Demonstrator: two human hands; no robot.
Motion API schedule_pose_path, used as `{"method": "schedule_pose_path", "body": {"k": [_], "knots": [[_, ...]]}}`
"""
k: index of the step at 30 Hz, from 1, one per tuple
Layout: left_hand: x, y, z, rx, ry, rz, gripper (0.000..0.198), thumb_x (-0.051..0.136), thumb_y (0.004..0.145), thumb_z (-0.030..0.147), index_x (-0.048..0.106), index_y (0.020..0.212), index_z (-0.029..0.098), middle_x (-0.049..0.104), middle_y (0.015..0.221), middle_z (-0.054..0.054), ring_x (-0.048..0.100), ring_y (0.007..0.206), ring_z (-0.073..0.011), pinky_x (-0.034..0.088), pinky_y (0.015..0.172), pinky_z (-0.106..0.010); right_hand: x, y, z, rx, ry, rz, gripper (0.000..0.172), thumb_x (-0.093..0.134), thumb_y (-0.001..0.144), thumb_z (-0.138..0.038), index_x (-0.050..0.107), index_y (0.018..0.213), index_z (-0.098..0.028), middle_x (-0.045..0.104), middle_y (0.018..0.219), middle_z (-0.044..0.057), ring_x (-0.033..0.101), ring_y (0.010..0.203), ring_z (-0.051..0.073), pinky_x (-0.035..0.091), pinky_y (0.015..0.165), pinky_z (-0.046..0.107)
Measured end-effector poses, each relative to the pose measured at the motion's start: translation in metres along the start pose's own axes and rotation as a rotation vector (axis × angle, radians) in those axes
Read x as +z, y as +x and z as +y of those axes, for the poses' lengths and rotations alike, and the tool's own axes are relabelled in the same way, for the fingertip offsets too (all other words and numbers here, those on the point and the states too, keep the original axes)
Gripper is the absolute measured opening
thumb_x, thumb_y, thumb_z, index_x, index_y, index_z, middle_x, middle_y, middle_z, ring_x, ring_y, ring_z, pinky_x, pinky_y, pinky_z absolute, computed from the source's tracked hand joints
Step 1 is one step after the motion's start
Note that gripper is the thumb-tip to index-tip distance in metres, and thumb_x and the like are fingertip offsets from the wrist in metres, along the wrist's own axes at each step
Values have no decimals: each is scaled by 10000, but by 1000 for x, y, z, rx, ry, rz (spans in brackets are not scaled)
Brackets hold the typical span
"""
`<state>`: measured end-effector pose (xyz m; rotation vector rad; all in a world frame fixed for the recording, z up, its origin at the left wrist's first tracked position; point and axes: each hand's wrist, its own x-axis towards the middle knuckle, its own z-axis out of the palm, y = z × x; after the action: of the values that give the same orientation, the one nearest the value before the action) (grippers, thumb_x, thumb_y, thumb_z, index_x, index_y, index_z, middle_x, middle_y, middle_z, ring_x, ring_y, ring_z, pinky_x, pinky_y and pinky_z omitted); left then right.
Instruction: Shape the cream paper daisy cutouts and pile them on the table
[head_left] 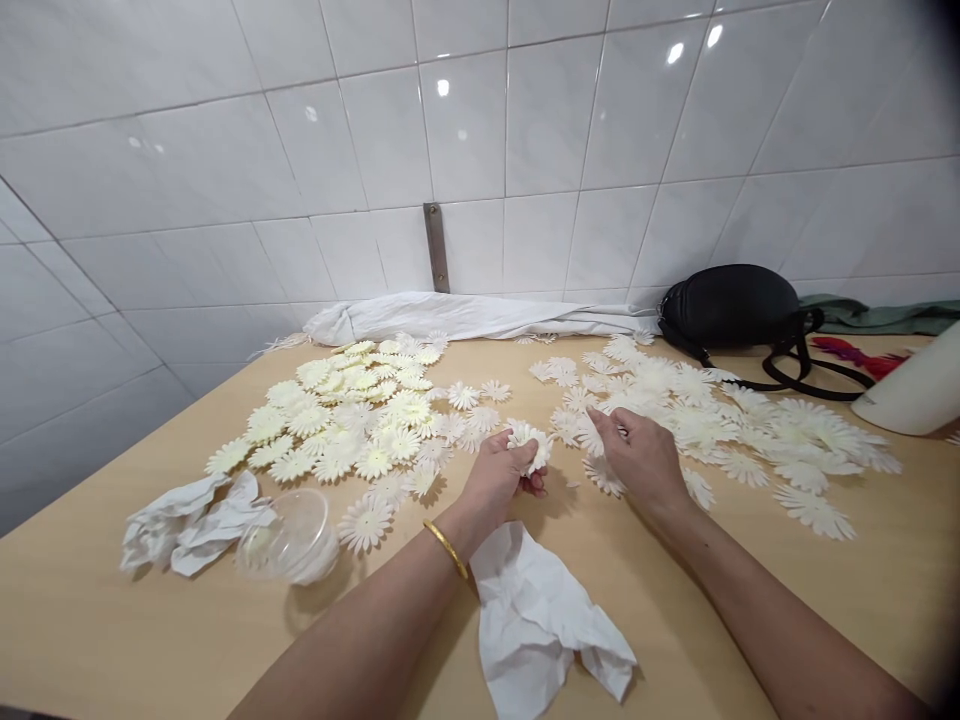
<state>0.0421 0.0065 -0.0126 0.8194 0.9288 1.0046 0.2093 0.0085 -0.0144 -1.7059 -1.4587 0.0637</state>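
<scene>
My left hand (499, 478) is closed round a small stack of white fabric flower cut-outs (529, 444), held just above the wooden table (90, 620). A gold bangle sits on that wrist. My right hand (639, 456) lies palm down over the near edge of the right-hand heap of white flower cut-outs (742, 420), its fingertips pinched on one flower there. A second heap of cream and white flower cut-outs (352, 425) spreads to the left of my left hand.
A crumpled white tissue (536, 615) lies under my left forearm. A clear plastic cup (296, 540) on its side and more crumpled tissue (187, 515) lie left. A black bag (731, 305), a white cloth roll (465, 315) and a white cylinder (919, 390) lie at the back and right.
</scene>
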Motion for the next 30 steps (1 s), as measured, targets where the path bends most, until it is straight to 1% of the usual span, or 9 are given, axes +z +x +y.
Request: {"method": "schedule_pose_path", "body": {"k": [3, 5, 7, 11, 14, 18, 22, 28, 30], "knots": [[-1, 0, 0, 27, 124, -37, 375, 669, 631, 371, 487, 872, 148, 449, 462, 53, 385, 352, -65, 334, 397, -204, -2, 1, -2, -112, -151, 188, 243, 525, 737, -428, 503, 705, -188, 547, 784, 75, 448, 780, 228, 327, 662, 340], [-2, 0, 0, 65, 193, -30, 383, 675, 613, 413, 497, 829, 152, 411, 443, 69, 339, 338, -51, 278, 373, -192, -3, -3, -9, -191, -22, 167, 228, 483, 780, -406, 528, 783, -182, 564, 833, 81, 467, 817, 223, 346, 697, 342], [-1, -1, -1, 121, 242, -36, 364, 679, 597, 435, 489, 737, 158, 370, 434, 80, 290, 335, -34, 230, 363, -186, -3, -10, -19, -206, 200, -24, 257, 449, 812, -418, 547, 788, -182, 573, 780, 55, 490, 746, 182, 368, 658, 304], [0, -2, -2, 224, 256, -71, 350, 676, 605, 394, 407, 594, 170, 319, 416, 87, 229, 349, -17, 178, 364, -178, 1, -22, -30, -57, 587, -491, 310, 546, 744, -476, 584, 822, -178, 554, 680, 4, 470, 590, 123, 351, 522, 247], [0, -1, -4, 211, 218, -51, 332, 683, 601, 354, 400, 618, 180, 306, 407, 92, 217, 352, -24, 154, 357, -178, 4, -24, -30, 59, 774, -598, 291, 594, 711, -459, 592, 757, -172, 514, 615, -22, 429, 545, 98, 332, 507, 234], [1, 0, -2, 77, 102, -85, 358, 608, 658, 474, 382, 680, 196, 361, 413, 75, 249, 345, -40, 186, 358, -179, 5, -20, -25, 156, 823, -498, 259, 641, 666, -421, 582, 702, -171, 477, 606, -33, 388, 547, 89, 310, 507, 227], [0, 1, 1, -18, -26, -112, 336, 558, 691, 479, 373, 721, 200, 461, 478, 35, 365, 385, -65, 304, 406, -193, 6, -14, -17, 109, 712, -370, 228, 595, 692, -397, 541, 666, -177, 427, 574, -37, 361, 544, 98, 290, 512, 232], [-1, 1, -3, 48, 153, -81, 255, 609, 647, 303, 379, 664, 192, 449, 462, 45, 369, 359, -62, 306, 390, -196, 1, -5, -3, 6, 47, -64, 144, 469, 709, -263, 556, 627, -183, 528, 667, 44, 445, 642, 173, 317, 579, 287], [0, 0, -3, 53, 191, -95, 250, 604, 651, 301, 378, 646, 193, 429, 448, 54, 333, 342, -51, 270, 369, -189, -1, -2, 0, -6, -35, -58, 145, 452, 697, -233, 553, 605, -185, 551, 664, 49, 464, 648, 181, 322, 584, 291]]}}
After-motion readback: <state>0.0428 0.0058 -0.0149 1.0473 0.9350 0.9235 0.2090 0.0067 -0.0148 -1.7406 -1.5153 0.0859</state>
